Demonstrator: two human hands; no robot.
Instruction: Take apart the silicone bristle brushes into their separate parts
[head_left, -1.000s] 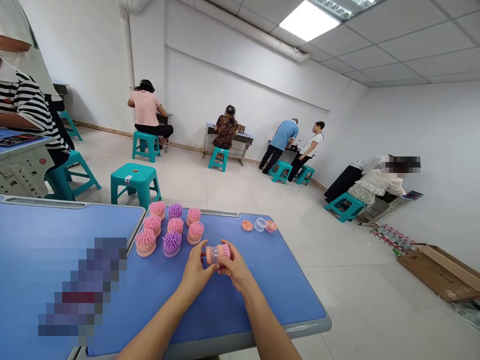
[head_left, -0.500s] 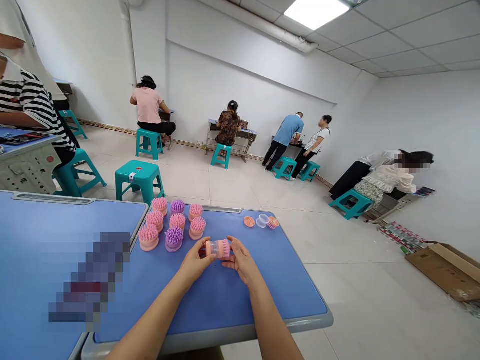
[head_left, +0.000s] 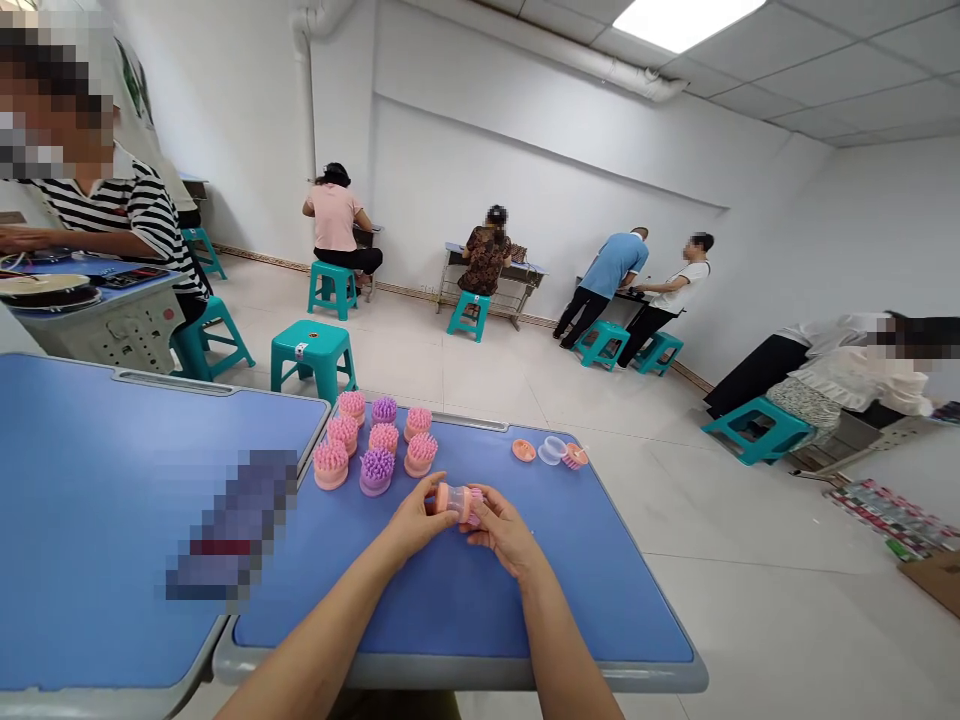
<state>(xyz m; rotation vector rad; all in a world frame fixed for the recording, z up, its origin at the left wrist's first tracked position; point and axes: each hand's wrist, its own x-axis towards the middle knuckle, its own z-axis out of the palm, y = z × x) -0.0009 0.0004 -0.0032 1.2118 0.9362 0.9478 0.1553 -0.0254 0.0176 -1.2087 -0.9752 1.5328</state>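
Scrubbing brush (head_left: 453, 499), held sideways just above the bench (head_left: 607, 600), sits between both hands: the left hand (head_left: 421, 514) is clamped on its peach base, the right hand (head_left: 501, 528) is closed around its pink bristle end. If the two grips pull out of line, the joints either side of the clear middle could seat crooked; that smooth, probably plastic barrel could also spin or slip, since bristles that look flexible offer poor purchase. A wide swing of the left hand might topple the nearest purple brush (head_left: 376, 472), one of eight standing close together, knobbly tufts up on rounded bases. Near the far right edge, a careless sweep could send the flat orange disc (head_left: 524, 451), the translucent, shallow-looking cup (head_left: 553, 451) or the tipped bristle head (head_left: 575, 458) onto the tiled floor (head_left: 675, 500).
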